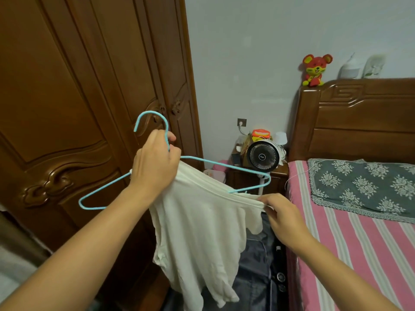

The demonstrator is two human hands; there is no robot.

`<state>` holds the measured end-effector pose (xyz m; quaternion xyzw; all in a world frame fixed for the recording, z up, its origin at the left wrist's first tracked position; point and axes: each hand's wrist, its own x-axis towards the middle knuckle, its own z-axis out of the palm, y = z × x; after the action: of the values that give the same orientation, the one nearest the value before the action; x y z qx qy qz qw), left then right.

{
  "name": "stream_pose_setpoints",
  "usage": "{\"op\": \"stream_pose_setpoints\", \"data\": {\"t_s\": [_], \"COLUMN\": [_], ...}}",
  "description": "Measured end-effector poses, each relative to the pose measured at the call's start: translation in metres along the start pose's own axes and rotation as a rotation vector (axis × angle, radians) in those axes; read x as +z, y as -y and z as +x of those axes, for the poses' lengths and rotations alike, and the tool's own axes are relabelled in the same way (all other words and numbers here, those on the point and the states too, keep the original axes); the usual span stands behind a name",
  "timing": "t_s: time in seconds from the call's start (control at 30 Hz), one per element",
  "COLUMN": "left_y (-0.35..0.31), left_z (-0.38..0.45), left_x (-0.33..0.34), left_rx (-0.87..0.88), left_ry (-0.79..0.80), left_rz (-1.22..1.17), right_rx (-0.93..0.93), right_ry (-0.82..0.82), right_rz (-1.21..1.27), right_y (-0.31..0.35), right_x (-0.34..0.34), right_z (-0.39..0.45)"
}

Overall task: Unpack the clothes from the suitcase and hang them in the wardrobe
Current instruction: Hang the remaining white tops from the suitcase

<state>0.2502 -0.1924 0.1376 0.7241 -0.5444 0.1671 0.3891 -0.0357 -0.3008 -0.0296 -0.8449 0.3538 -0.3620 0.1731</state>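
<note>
A light blue wire hanger (pixel 208 162) is held up in front of the brown wooden wardrobe (pixel 74 104), whose doors are closed. My left hand (pixel 155 162) grips the hanger's neck below the hook, together with one edge of a white garment (pixel 202 234). The garment hangs down from the hanger's right arm. My right hand (pixel 284 217) pinches the garment's ribbed edge at the right, just below the hanger's right tip. Below the garment lies a dark suitcase (pixel 258 277) on the floor, mostly hidden by the cloth.
A bed (pixel 350 248) with a pink striped sheet and a grey floral pillow (pixel 368 187) fills the right. A bedside table with a black fan (pixel 262 156) stands between wardrobe and bed. A red toy mouse (pixel 314 69) sits on the headboard.
</note>
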Motion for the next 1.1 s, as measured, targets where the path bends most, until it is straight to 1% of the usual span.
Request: {"op": "stream_pose_setpoints", "data": {"t_s": [0.13, 0.17, 0.23, 0.3, 0.37, 0.47, 0.5, 0.53, 0.6, 0.67, 0.7, 0.8, 0.83, 0.87, 0.93, 1.0, 1.03, 1.1], "left_y": [0.004, 0.005, 0.004, 0.009, 0.022, 0.040, 0.043, 0.040, 0.027, 0.013, 0.007, -0.004, -0.006, -0.010, -0.022, -0.035, -0.036, -0.016], "left_z": [0.013, 0.016, 0.019, 0.018, 0.014, -0.002, -0.008, -0.013, -0.014, -0.010, -0.008, -0.001, 0.001, 0.003, 0.007, 0.006, 0.005, 0.006], "left_x": [-0.009, -0.009, -0.009, -0.010, -0.011, -0.011, -0.009, -0.007, -0.002, -0.001, -0.002, -0.009, -0.011, -0.010, -0.004, 0.001, -0.001, -0.014], "left_rx": [-0.200, -0.232, -0.233, -0.173, -0.061, 0.265, 0.338, 0.358, 0.298, 0.203, 0.179, 0.147, 0.138, 0.139, 0.189, 0.245, 0.252, 0.239], "left_ry": [-0.078, -0.092, -0.090, -0.051, 0.010, 0.177, 0.231, 0.276, 0.295, 0.258, 0.232, 0.166, 0.168, 0.172, 0.205, 0.299, 0.338, 0.342], "left_rz": [-0.272, -0.326, -0.353, -0.303, -0.167, 0.230, 0.299, 0.300, 0.168, -0.019, -0.087, -0.222, -0.236, -0.239, -0.249, -0.228, -0.164, 0.036], "right_rx": [-0.083, -0.114, -0.152, -0.166, -0.212, -0.313, -0.342, -0.386, -0.480, -0.466, -0.438, -0.318, -0.264, -0.241, -0.264, -0.305, -0.303, -0.245], "right_ry": [-0.021, -0.028, -0.056, -0.100, -0.132, -0.147, -0.146, -0.140, -0.086, 0.046, 0.124, 0.372, 0.416, 0.405, 0.324, 0.253, 0.228, 0.139], "right_rz": [0.039, 0.051, 0.050, 0.020, -0.055, -0.238, -0.255, -0.248, -0.183, -0.089, -0.113, -0.337, -0.369, -0.360, -0.319, -0.279, -0.285, -0.278], "right_y": [0.006, 0.008, 0.010, 0.010, 0.008, 0.011, 0.018, 0.028, 0.060, 0.083, 0.084, 0.071, 0.070, 0.071, 0.088, 0.105, 0.107, 0.092], "right_x": [0.000, 0.000, -0.002, -0.014, -0.033, -0.065, -0.073, -0.077, -0.079, -0.075, -0.073, -0.070, -0.070, -0.066, -0.057, -0.050, -0.051, -0.066], "right_z": [0.001, 0.003, 0.008, 0.014, 0.021, 0.035, 0.041, 0.049, 0.066, 0.081, 0.087, 0.088, 0.085, 0.085, 0.086, 0.090, 0.094, 0.101]}}
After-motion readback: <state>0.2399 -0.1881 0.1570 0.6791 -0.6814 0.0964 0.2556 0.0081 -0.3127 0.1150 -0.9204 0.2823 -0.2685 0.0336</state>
